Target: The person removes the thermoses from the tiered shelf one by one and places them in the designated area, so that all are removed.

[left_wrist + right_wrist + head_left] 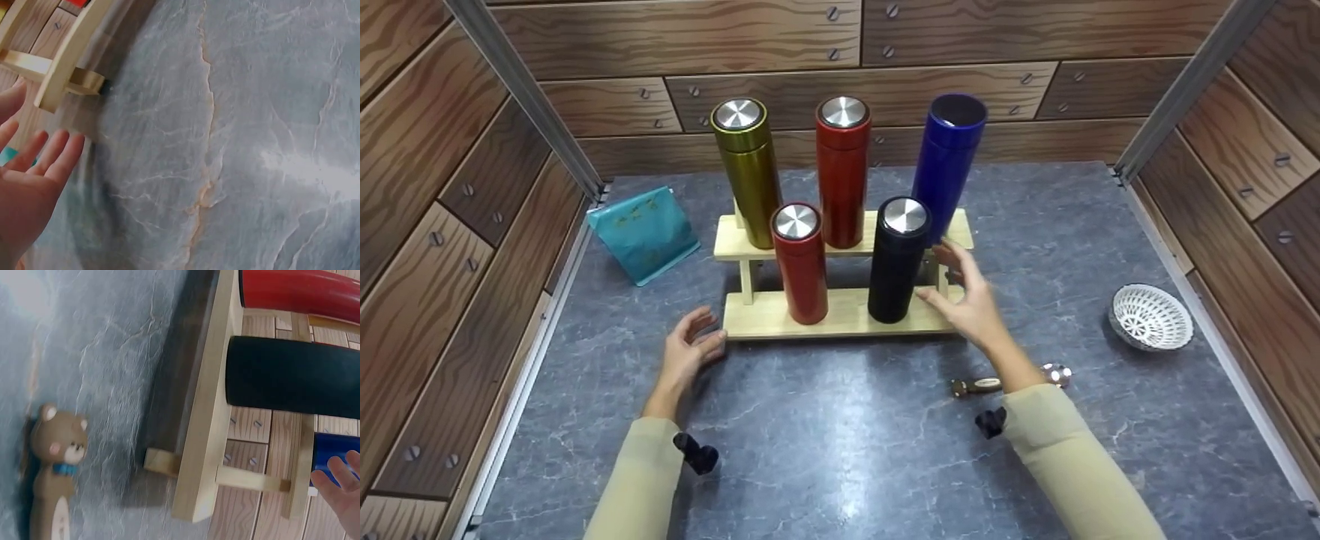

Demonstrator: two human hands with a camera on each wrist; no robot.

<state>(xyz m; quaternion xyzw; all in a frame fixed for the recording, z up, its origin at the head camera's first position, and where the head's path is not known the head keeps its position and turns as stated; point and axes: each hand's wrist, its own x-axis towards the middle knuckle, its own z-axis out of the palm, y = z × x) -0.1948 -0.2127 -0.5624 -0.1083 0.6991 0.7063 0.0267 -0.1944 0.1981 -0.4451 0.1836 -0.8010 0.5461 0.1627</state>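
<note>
A two-tier wooden rack (pixel 847 322) holds several thermos flasks. On its upper tier stand a gold flask (pixel 754 180), a red flask (pixel 844 172) and a blue flask (pixel 949 169); a shorter red flask (pixel 804 274) and a black flask (pixel 896 270) stand on the lower tier. By the rack's left end is my left hand (pixel 686 356), its fingers loosely bent and holding nothing. My right hand (pixel 979 307) reaches around the right end, fingers spread beside the black and blue flasks. Whether those fingertips touch the blue flask, I cannot tell.
Left of the rack stands a teal pouch (pixel 645 234). A white woven basket (pixel 1151 319) sits at the right. Under my right wrist lies a brown bear-shaped handle (pixel 59 467) of an item with a shiny round end (pixel 1059 375). Wood-patterned walls (pixel 765 37) enclose the marbled table.
</note>
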